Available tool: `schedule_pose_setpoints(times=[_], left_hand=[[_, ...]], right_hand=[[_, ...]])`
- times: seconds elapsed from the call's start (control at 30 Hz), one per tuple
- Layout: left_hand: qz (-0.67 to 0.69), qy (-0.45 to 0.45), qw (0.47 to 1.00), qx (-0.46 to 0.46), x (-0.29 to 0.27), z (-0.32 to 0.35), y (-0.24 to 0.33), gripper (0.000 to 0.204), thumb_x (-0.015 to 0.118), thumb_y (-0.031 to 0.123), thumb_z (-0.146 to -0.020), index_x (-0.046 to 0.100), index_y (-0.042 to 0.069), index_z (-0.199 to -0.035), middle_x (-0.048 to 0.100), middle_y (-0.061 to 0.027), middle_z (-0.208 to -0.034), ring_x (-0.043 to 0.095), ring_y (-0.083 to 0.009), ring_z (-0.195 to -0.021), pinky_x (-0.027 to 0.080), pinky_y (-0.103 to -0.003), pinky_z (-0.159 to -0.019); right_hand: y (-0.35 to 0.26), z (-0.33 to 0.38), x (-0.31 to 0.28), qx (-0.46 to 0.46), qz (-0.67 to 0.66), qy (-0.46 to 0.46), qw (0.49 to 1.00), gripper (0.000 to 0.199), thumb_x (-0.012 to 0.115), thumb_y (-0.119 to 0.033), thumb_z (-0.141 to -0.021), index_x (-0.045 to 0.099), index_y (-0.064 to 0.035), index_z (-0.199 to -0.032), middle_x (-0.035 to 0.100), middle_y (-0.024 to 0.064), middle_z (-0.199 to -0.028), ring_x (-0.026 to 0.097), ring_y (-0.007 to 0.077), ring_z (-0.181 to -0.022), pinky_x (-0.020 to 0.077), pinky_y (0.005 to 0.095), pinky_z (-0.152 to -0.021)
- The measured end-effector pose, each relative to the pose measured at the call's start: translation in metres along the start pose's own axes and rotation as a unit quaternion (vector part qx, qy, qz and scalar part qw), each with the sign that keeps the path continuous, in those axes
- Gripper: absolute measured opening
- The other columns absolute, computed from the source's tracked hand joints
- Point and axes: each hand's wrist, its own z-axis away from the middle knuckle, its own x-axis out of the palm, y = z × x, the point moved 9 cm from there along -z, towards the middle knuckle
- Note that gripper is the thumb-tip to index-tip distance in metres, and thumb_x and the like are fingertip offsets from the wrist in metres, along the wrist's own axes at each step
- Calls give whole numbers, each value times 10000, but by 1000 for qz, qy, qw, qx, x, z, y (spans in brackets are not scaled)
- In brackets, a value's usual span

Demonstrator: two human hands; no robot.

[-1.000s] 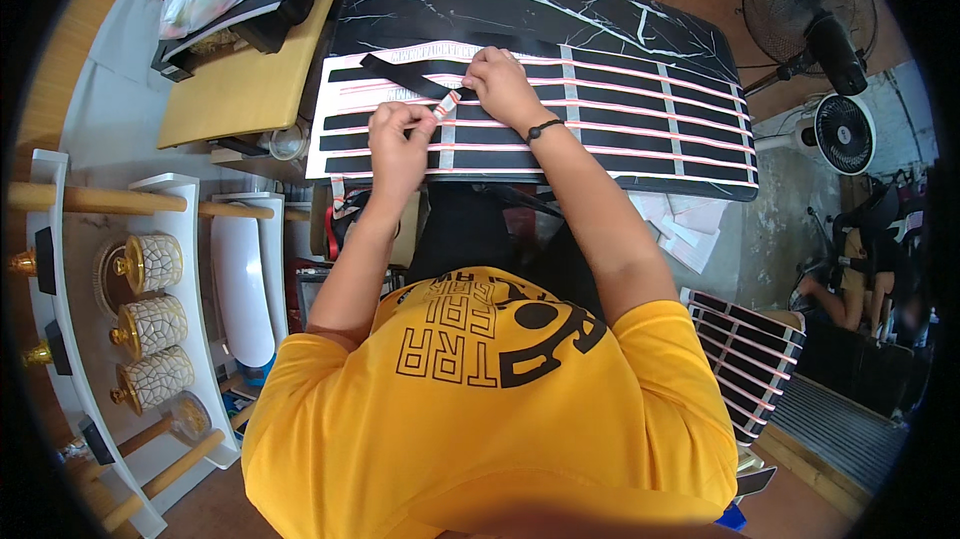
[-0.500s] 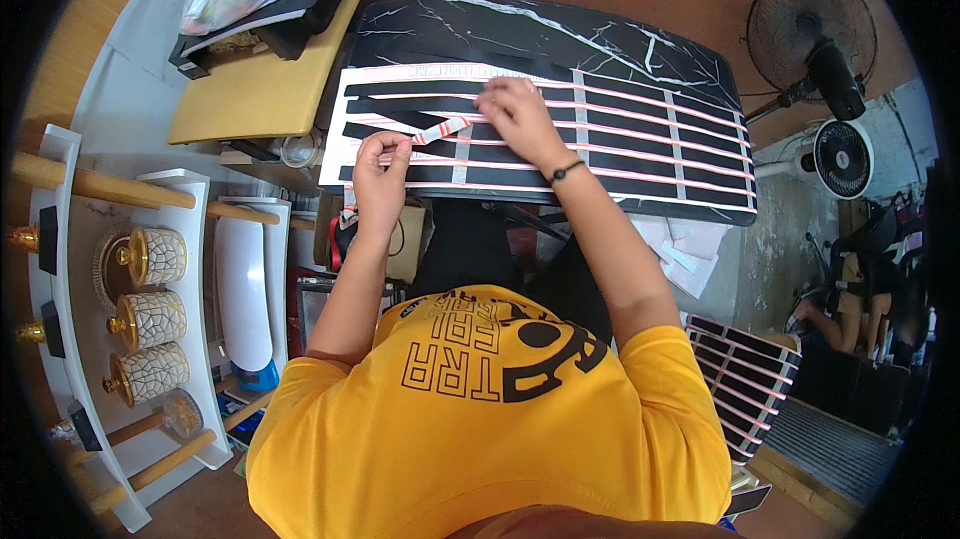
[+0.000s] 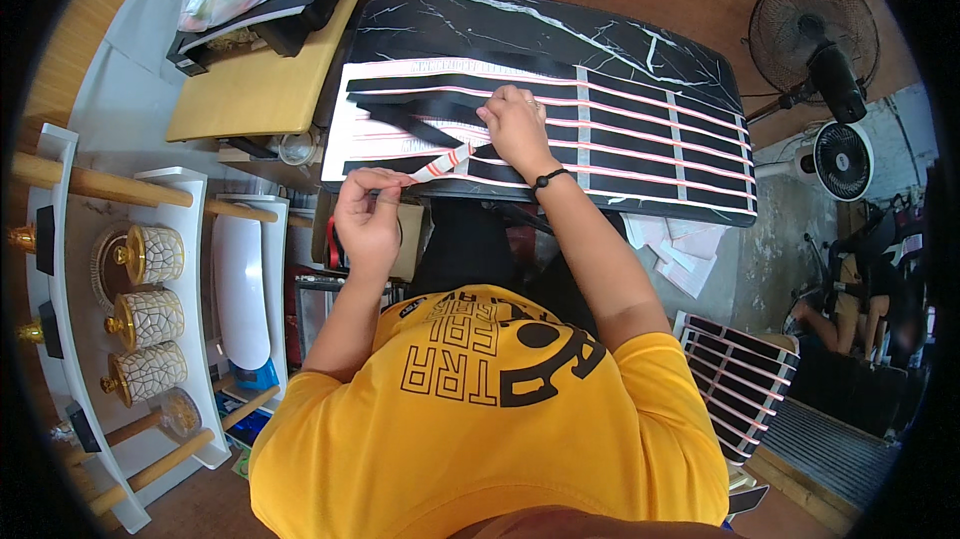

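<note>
A long sheet with black strips and thin pink-and-white lines (image 3: 630, 134) lies across the black marble-patterned table (image 3: 420, 24). My left hand (image 3: 368, 214) is at its near left edge, pinching the end of a white strip with orange-red bars (image 3: 443, 163). This strip slants up toward my right hand (image 3: 518, 134), which is over the middle-left of the sheet with its fingers closed. At those fingertips is a loose black strip (image 3: 415, 122), lifted off the white backing and blurred; it appears pinched there, though the exact contact is partly hidden.
Grey tape bands (image 3: 582, 129) cross the sheet. A yellow board (image 3: 250, 99) stands at the left, near a white rack holding gold-lidded jars (image 3: 157, 254). Two fans (image 3: 842, 159) stand at the right. Another striped panel (image 3: 738, 384) leans at the lower right, near papers (image 3: 685, 254).
My left hand has come toward me and slightly left, drawing the barred strip with it. My right hand has shifted a little nearer, and the loose black strips have moved.
</note>
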Motion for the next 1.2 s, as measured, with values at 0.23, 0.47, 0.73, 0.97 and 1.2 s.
schedule_pose_setpoints(times=[0.23,0.47,0.73,0.97,1.2], left_hand=[[-29,36,995,-93,-18,-9,-15,84,578,-72,-956,580,11,-963,695,-110,-964,662,-148,-907,507,-267,-869],[-62,-17,998,-10,7,11,7,105,601,-77,-937,552,15,-925,656,-97,-917,651,-179,-913,505,-304,-886],[-62,34,998,-2,-6,31,23,113,595,-83,-940,540,14,-925,612,-97,-952,630,-174,-922,499,-299,-883],[-83,25,996,20,-10,24,33,82,598,-64,-947,551,3,-936,623,-99,-940,627,-166,-895,497,-293,-872],[-140,67,987,-34,-34,11,20,64,598,-53,-951,562,1,-956,635,-93,-957,622,-154,-889,490,-277,-844]], right_hand=[[-6,5,-18,-64,-234,-2,970,203,648,-278,-914,738,-100,-875,598,64,-1236,519,300,-1210,351,536,-1031],[-28,20,-4,-112,-13,-40,993,152,651,-207,-896,729,-77,-882,594,77,-1227,515,313,-1221,315,539,-1096],[-34,6,11,-106,-17,-3,994,190,658,-258,-904,730,-83,-877,604,57,-1182,524,279,-1192,327,552,-1075],[-30,-9,16,-81,-11,-27,996,176,636,-248,-929,712,-90,-912,611,57,-1145,553,284,-1142,355,568,-1009],[-47,16,0,-72,-170,-38,982,172,707,-188,-862,676,-105,-1010,586,83,-1140,547,321,-1143,407,473,-995]])
